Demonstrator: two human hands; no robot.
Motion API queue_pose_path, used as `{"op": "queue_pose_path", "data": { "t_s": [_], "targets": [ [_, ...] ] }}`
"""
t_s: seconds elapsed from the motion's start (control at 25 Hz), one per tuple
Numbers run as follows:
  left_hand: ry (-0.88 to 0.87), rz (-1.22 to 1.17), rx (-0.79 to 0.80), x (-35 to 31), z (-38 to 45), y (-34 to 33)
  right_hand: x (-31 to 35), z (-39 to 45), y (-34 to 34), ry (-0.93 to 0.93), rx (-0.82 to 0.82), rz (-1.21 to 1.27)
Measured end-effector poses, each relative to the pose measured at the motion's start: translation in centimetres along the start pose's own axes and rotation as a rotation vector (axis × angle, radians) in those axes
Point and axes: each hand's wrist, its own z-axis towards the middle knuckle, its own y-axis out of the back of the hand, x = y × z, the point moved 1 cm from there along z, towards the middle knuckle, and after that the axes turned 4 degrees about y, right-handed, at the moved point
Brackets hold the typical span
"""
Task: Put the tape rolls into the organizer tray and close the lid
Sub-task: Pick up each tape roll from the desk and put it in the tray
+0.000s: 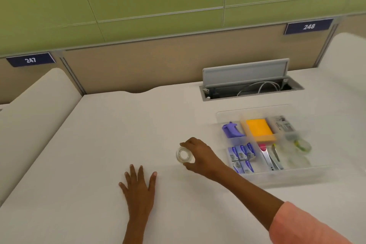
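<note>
Tape roll (184,156), clear and small, sits on the counter (99,144) just left of the organizer tray (277,176), and the right hand (200,156) has its grip closed around it: thumb on the near side of the rim, fingertips on the far side. The left hand (138,186) lies flat and open on the counter, further left of the tray and nearer the person, holding nothing.

By its look the roll is light and stiff, a hard ring that will not give under a pinch, so little force is needed. Its smooth, glossy outer face may be slippery; pinching across the rim, as now, or hooking a finger through the core seems the surest hold.

The tray is clear plastic, divided into compartments. Those on its left side hold a purple tool (231,129) and small blue boxes (240,156); a yellow pad (258,127) fills the middle. The right-hand compartments are blurred, and look to hold other clear rolls, though I cannot be sure. No lid can be made out with certainty.
</note>
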Motion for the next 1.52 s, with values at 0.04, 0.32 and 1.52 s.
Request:
{"op": "queue_pose_path", "data": {
  "t_s": [0.04,0.32,1.52],
  "targets": [
    [-0.061,-0.055,0.017,-2.4,0.3,-0.7,-1.2,-0.9,1.9,-0.035,-0.039,0.014],
    [-0.409,-0.349,0.035,-17.9,-1.1,-3.7,-10.0,-8.7,13.5,-0.256,-0.354,-0.041],
    [-0.686,-0.196,0.022,-31.5,-9.1,-9.7,-22.6,-17.8,18.2,-0.67,-0.354,-0.158]
  ]
}}
